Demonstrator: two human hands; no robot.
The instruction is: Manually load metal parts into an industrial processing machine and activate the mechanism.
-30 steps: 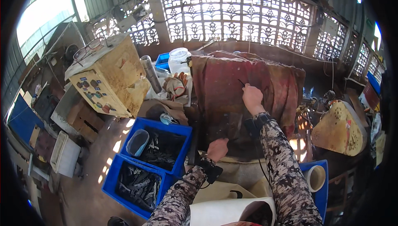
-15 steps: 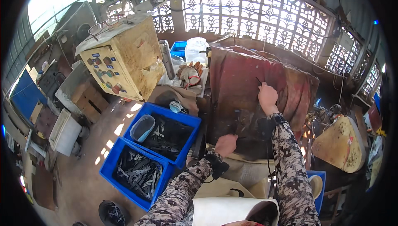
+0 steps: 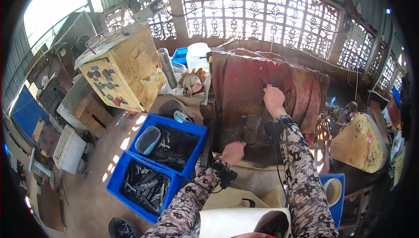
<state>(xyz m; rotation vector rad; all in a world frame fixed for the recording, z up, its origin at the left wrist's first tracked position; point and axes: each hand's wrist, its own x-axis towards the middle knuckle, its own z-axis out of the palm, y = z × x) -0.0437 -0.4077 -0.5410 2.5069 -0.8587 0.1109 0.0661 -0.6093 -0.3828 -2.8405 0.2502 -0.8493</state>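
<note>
Dark strip (image 3: 262,82), 1 end clamped in right hand (image 3: 274,98), left hand (image 3: 233,152) curled, grip unclear

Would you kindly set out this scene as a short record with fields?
Left hand: pinches a slim dark piece
Right hand: pinches a thin dark stick before a draped reddish cloth
Nearer blue bin: dark strips
Farther blue bin: similar strips, clear plastic container
Far left: beige control box with knobs

Two bins (image 3: 131,203) at lower left hold strips (image 3: 146,190) (the farther one also a container (image 3: 148,140)); a control box (image 3: 120,70) stands upper left, cloth (image 3: 244,76) at centre, lattice (image 3: 257,13) behind.
</note>
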